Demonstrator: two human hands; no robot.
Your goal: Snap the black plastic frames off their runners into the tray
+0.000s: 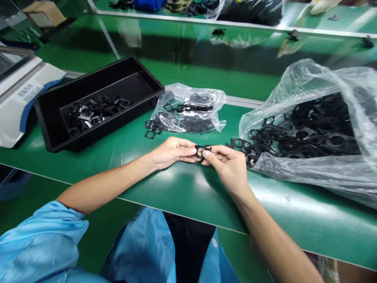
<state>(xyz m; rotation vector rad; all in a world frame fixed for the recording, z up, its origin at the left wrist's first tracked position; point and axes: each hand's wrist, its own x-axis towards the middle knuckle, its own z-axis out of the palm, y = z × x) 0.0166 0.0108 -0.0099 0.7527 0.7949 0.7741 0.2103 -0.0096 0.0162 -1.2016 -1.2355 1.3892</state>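
Between my two hands, above the green tabletop, is a small black plastic part with a round hole. My left hand pinches its left side between thumb and fingers. On the other side, my right hand grips its right edge the same way. Beyond my hands lies a small clear bag of similar black parts, some spilling from its left end. A large clear bag full of such parts opens toward my right hand, with several loose pieces at its mouth.
At the back left stands a black tray holding a pile of black parts. A white and blue machine borders it on the left. Behind the bench runs a shelf with more bags and a blue bin.
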